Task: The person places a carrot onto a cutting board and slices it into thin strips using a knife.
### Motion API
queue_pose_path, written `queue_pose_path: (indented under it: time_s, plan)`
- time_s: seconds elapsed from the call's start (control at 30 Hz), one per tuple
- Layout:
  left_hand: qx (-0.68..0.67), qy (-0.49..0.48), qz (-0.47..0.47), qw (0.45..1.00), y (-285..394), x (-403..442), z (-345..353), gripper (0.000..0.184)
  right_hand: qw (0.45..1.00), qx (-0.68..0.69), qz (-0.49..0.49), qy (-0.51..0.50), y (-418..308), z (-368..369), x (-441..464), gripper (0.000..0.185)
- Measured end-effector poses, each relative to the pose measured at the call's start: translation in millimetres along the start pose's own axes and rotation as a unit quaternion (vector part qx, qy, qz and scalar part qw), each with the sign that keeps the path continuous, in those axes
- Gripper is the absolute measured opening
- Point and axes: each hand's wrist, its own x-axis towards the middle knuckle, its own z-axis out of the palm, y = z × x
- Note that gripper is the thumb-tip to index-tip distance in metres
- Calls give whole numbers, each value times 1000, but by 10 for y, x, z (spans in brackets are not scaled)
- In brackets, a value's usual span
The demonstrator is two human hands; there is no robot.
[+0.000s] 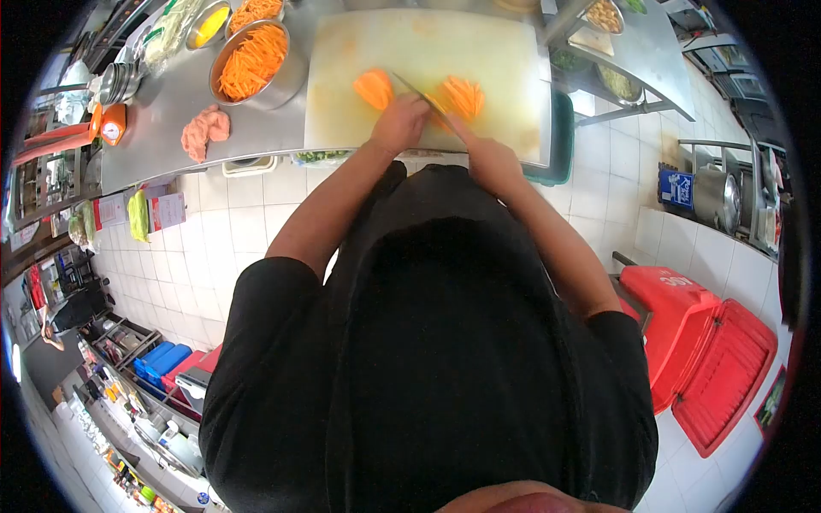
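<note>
My right hand [493, 161] is closed round the handle of a kitchen knife [414, 88], its blade pointing up and left across the white cutting board [342, 43]. Beside the blade, my left hand [400, 125] has its fingers curled down on carrot, mostly hidden under the fingertips and the knife. Left of the blade lies a fanned stack of carrot slices [373, 88]. A small heap of cut carrot strips [463, 97] rests to the right of it.
A steel bowl [291, 75] heaped with carrot strips stands left of the board, near a crumpled pink cloth [205, 131] and an orange scale [112, 125]. A green bin [560, 141] is below the board's right edge. An open red bin [676, 316] stands behind on the right.
</note>
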Motion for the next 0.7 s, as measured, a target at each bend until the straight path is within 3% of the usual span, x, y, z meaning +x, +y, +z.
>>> queue_pose_path:
  time_s: [0.23,0.47,0.57,0.7]
  plan:
    - [-7,5,-21,1000,30,29,-36,9,999,-21,1,-29,-141,-323,-156,92]
    - [-4,50,24,998,89,60,-108,9,999,12,-24,25,85,76,100,94]
    - [13,-11,-12,1000,-24,37,-51,9,998,2,-40,46,100,-38,102,93]
    - [-6,17,-26,999,42,-14,-59,10,999,-6,-26,36,23,-143,-140,92]
